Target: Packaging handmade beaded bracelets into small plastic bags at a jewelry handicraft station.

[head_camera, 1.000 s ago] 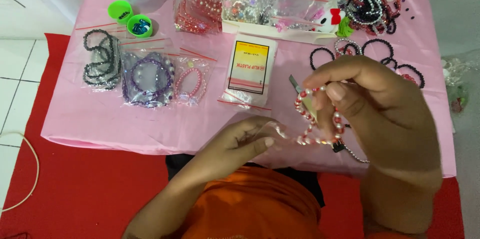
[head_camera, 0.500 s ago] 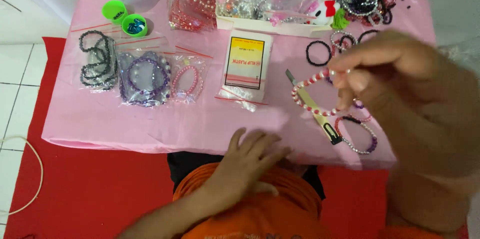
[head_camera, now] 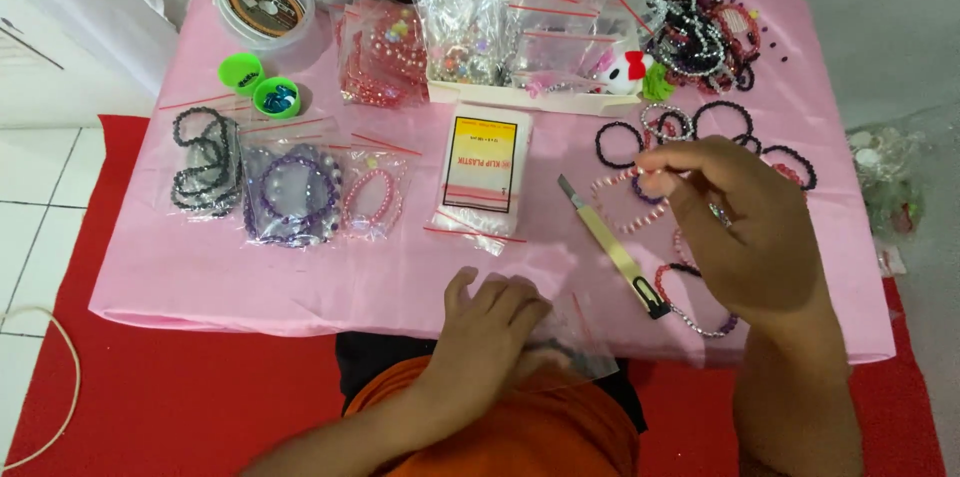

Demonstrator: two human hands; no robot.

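Pink cloth (head_camera: 300,267) covered the low table, crowded with bagged bracelets and a tray of clear packets (head_camera: 520,37). From the head view, the right hand (head_camera: 745,227) was raised just above the cloth, thumb and fingertips pinched on a pink-and-white bead bracelet (head_camera: 615,199) that hung down beside a craft knife (head_camera: 612,247). The left hand (head_camera: 490,322) lay flat, fingers spread, pressing an empty clear zip bag (head_camera: 580,342) at the table's near edge. That bag overhung the edge and looked likely to slide off; the loosely pinched bracelet could slip onto the knife.
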